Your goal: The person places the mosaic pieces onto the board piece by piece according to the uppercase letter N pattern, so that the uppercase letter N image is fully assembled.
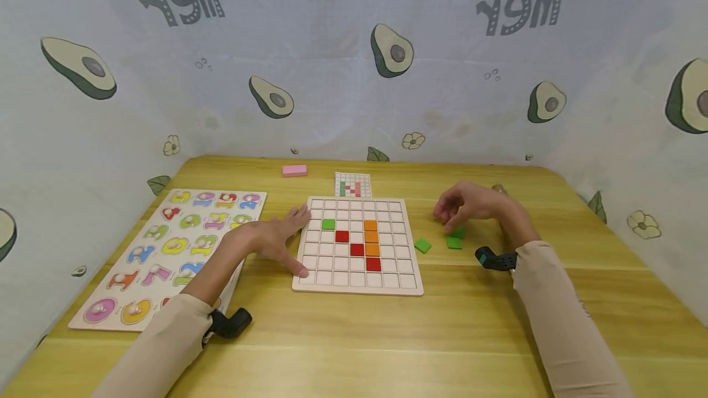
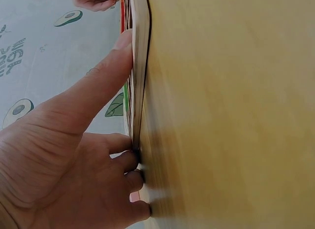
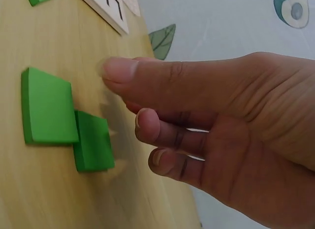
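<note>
A square wooden grid board (image 1: 332, 265) lies in the middle of the table. One green tile (image 1: 329, 224), red tiles (image 1: 373, 264) and a column of orange tiles (image 1: 371, 237) sit in its cells. My left hand (image 1: 275, 239) rests at the board's left edge, thumb on the near corner and fingers spread towards the far corner. Right of the board, my right hand (image 1: 470, 202) hovers with loosely bent fingers over two overlapping green tiles (image 3: 49, 108); nothing shows in its grasp. Another green tile (image 1: 423, 245) lies between that hand and the board.
A small pattern card (image 1: 352, 185) lies just behind the grid board. Farther back is a pink block (image 1: 294, 171). A number puzzle board (image 1: 166, 224) takes up the table's left side, partly under my left forearm. A printed avocado cloth (image 1: 332, 78) hangs behind the table.
</note>
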Available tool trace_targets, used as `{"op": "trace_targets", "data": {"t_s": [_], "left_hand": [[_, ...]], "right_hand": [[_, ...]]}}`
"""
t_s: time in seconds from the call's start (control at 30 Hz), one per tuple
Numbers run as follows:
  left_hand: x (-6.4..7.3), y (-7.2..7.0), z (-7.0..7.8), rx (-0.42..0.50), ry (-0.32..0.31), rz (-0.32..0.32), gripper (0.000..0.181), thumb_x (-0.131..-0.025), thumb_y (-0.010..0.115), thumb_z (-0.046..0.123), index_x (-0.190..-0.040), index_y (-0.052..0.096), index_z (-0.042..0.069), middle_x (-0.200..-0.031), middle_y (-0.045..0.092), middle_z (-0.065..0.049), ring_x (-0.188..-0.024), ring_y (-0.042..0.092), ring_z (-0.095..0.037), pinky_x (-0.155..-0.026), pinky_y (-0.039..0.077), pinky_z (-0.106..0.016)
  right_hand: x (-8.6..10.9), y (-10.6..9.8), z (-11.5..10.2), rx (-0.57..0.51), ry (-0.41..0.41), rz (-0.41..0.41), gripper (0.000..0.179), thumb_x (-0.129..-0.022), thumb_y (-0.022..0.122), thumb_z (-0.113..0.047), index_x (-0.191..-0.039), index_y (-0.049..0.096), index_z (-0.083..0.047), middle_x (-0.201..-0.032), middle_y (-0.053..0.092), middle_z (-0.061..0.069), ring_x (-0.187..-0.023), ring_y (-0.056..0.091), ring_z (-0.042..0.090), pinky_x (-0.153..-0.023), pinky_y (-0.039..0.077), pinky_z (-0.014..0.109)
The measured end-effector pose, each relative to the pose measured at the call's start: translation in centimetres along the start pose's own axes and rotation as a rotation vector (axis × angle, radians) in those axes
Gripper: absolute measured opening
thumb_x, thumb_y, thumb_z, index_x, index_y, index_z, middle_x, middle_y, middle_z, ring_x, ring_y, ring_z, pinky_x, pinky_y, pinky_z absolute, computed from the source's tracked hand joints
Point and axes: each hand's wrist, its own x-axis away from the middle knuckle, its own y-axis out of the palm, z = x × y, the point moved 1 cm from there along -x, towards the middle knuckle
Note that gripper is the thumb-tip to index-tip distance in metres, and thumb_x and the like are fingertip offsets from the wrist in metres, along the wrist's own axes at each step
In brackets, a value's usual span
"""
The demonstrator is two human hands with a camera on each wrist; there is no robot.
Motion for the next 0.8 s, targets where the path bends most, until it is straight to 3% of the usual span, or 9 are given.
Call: {"op": "trace_targets", "data": {"t_s": [0.17, 0.33, 0.57, 0.8], "left_hand": [[0.07, -0.03, 0.08, -0.006, -0.009, -0.001, 0.131, -0.087, 0.088, 0.056, -0.175, 0.001, 0.013, -0.181, -0.012, -0.009, -0.165, -0.003, -0.047, -0.128, 0.013, -0.069], [0.15, 0.04, 0.00, 0.009, 0.008, -0.003, 0.131, -0.088, 0.089, 0.052, -0.174, 0.001, 0.009, -0.181, -0.013, -0.011, -0.166, -0.007, -0.040, -0.130, 0.009, -0.067], [0.18, 0.02, -0.01, 0.018, 0.004, 0.000, 0.131, -0.087, 0.089, 0.054, -0.175, 0.001, 0.011, -0.181, -0.013, -0.010, -0.165, -0.007, -0.044, -0.129, 0.008, -0.069], [0.08, 0.01, -0.04, 0.017, 0.008, -0.002, 0.131, -0.087, 0.089, 0.052, -0.174, 0.001, 0.009, -0.181, -0.013, -0.010, -0.166, -0.008, -0.038, -0.130, 0.008, -0.067]], "right_hand": [[0.46, -0.34, 0.63, 0.024, 0.076, -0.033, 0.028, -0.087, 0.087, 0.005, -0.111, 0.073, 0.008, -0.097, 0.069, 0.009, -0.086, 0.057, 0.021, -0.075, 0.053, 0.025], [0.55, -0.33, 0.73, 0.079, 0.164, -0.056, 0.028, -0.086, 0.088, 0.002, -0.109, 0.073, 0.005, -0.094, 0.066, 0.008, -0.086, 0.056, 0.020, -0.077, 0.050, 0.030], [0.50, -0.36, 0.18, 0.117, 0.223, -0.041, 0.025, -0.087, 0.089, -0.002, -0.106, 0.073, 0.001, -0.095, 0.066, 0.008, -0.086, 0.057, 0.021, -0.080, 0.049, 0.034], [0.52, -0.11, 0.03, 0.111, 0.246, -0.033, 0.019, -0.087, 0.089, -0.003, -0.101, 0.076, -0.001, -0.095, 0.069, 0.006, -0.086, 0.059, 0.021, -0.082, 0.052, 0.036]]}}
